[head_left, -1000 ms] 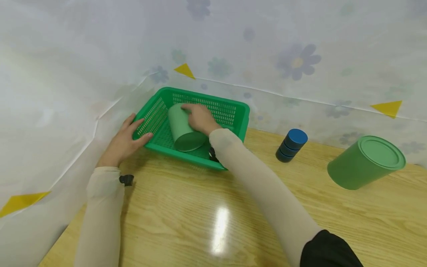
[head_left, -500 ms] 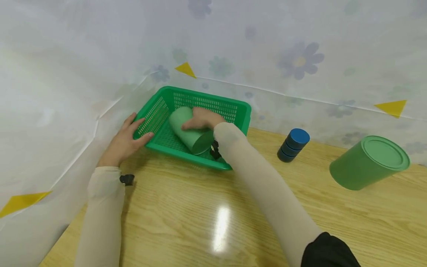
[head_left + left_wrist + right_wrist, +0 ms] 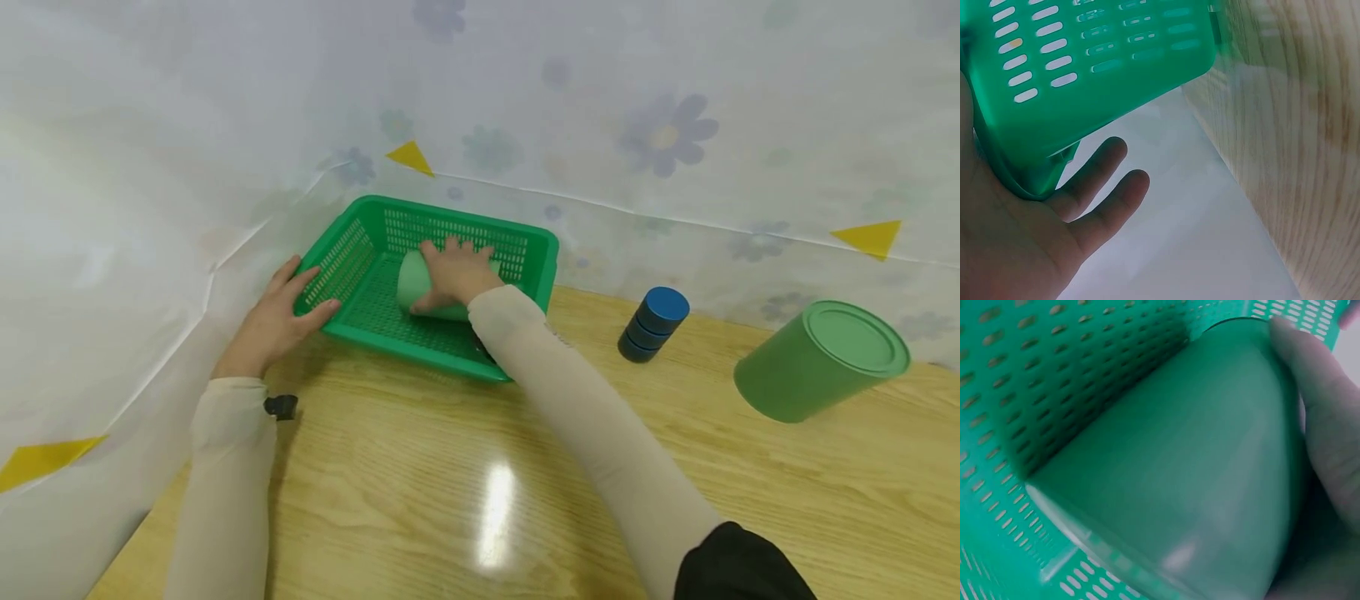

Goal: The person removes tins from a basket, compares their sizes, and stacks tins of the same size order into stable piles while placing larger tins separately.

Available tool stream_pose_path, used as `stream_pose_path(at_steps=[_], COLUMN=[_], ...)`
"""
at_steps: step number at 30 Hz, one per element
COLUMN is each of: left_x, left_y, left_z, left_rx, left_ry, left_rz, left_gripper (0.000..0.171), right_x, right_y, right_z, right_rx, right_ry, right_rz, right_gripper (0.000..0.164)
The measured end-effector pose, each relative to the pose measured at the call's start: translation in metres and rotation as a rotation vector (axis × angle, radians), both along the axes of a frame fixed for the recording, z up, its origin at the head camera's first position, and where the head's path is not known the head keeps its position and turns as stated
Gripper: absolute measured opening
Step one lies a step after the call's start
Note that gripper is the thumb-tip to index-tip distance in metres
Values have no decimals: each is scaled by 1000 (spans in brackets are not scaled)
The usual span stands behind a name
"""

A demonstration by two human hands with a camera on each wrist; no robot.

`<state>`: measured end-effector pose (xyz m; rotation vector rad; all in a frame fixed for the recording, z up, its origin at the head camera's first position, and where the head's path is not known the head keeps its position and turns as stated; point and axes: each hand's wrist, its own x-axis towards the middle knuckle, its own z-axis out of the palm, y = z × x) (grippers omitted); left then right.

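Note:
A green plastic basket (image 3: 420,354) with slotted sides stands on the table. Lying on its side in it is a light green cylindrical can (image 3: 413,279), which spans much of the right wrist view. My right hand (image 3: 459,273) holds the can from above, fingers spread over the top and thumb on the near side. At the basket's left corner, my left hand (image 3: 266,327) grips the rim, index finger and thumb reaching over it. Two of its fingers (image 3: 1116,200) stretch out straight along the outside in the left wrist view.
Right of the basket, a dark blue ribbed cylinder (image 3: 654,323) stands on the wooden table (image 3: 375,483). Farther right is a larger green lidded can (image 3: 821,360). White flowered sheeting (image 3: 562,133) borders the table at the back and left, with yellow triangles on it.
The can in the basket has turned from pointing toward me to lying sideways, along with my right hand, which has spread its fingers over it. The left hand keeps its place on the rim.

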<state>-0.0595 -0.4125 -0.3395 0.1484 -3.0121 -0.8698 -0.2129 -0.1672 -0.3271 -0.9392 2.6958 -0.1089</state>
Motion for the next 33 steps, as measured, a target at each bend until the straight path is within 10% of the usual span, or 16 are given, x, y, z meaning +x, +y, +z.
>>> stream_pose_path(at_steps=[13,22,33], left_x=[-12,-25,-32], left_y=[2,4,2], left_z=[-9,-18,-18], left_rx=[-7,2,-14], left_ry=[-1,12,22], left_rz=[-30,-37,-41], left_gripper=[90,91,91], right_x=[-14,-20,-8], right_y=[6,13,15], right_z=[-13,-17,13], right_rx=[15,-192,-253], right_ry=[60,93,736], right_rz=[70,55,274], right_gripper=[114,115,111])
